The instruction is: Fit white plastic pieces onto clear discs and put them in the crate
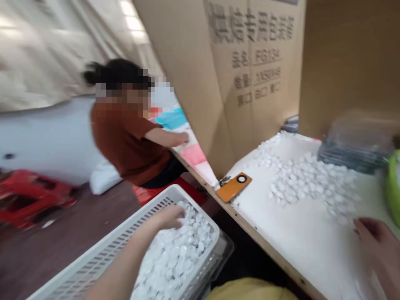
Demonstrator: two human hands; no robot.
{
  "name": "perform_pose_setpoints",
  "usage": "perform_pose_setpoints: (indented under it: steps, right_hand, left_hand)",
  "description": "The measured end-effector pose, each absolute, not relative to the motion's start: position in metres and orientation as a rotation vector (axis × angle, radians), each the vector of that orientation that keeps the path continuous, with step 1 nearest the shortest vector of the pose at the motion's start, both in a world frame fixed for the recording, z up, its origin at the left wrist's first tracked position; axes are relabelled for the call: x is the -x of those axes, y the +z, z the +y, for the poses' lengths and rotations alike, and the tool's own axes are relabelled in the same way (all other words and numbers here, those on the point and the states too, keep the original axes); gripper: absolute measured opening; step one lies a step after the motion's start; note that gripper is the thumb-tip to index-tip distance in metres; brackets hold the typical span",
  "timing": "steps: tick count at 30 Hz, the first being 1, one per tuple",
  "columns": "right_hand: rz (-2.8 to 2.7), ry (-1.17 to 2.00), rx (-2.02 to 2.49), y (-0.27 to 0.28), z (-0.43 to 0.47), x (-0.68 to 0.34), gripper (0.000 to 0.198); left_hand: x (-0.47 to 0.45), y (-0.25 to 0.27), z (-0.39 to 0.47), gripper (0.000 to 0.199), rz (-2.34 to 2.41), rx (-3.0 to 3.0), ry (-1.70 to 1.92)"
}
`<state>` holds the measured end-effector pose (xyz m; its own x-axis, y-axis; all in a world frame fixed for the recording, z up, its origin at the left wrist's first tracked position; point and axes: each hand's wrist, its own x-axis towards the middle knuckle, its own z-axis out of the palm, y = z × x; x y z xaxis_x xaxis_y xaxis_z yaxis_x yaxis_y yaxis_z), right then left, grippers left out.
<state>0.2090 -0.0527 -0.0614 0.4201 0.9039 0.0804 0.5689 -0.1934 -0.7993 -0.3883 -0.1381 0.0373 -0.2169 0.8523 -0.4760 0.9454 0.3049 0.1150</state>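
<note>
Cardboard box (259, 116), 1 o'clock, printed side toward me, standing at the edge of my white table (281, 241), which spreads out to 4 o'clock. A co-worker in a rust-red shirt (125, 137), 9 o'clock, 1 arm reaching out over the neighbouring surface. White slatted basket (215, 229), 7 o'clock, beside the table's wooden edge. Clear plastic stack (353, 150), 3 o'clock, blurred. My left hand (168, 217), 7 o'clock: fingers bent down at the basket's far end; cannot tell whether they grip anything. My right hand (376, 235), 4 o'clock, low beside the loose spread; too smeared to tell open from closed. Orange phone (229, 191), between 4 and 5 o'clock. Smallest: white discs, 2 lots, 1 heaped in the basket (175, 250), 1 scattered on the tabletop (308, 181) toward 3 o'clock.
</note>
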Motion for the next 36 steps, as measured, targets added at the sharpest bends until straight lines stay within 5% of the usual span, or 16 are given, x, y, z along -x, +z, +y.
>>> perform_pose_setpoints:
  steps: [5,13,21,27,36]
  right_hand:
    - [-1.042,0.533,1.824,-0.033,-0.043,-0.196,0.036]
    - [-0.951,0.401,1.789,-0.030,-0.045,-0.213,0.032]
    - [-1.078,0.142,1.795,-0.016,-0.043,-0.223,0.026]
    - [-1.149,0.047,1.758,-0.015,-0.043,-0.220,0.020]
    - [-1.180,0.160,1.813,-0.010,-0.045,-0.221,0.014]
  left_hand:
    - [0.366,0.016,-0.112,0.033,2.052,-1.861,-0.077]
    - [0.097,0.016,-0.046,0.025,1.044,-2.523,0.558]
    - [-0.046,0.003,0.008,0.064,0.893,-2.929,0.391]
    - [-0.087,-0.023,0.046,0.052,0.938,-3.089,0.323]
    - [-0.026,-0.033,0.064,0.026,0.987,-3.036,0.426]
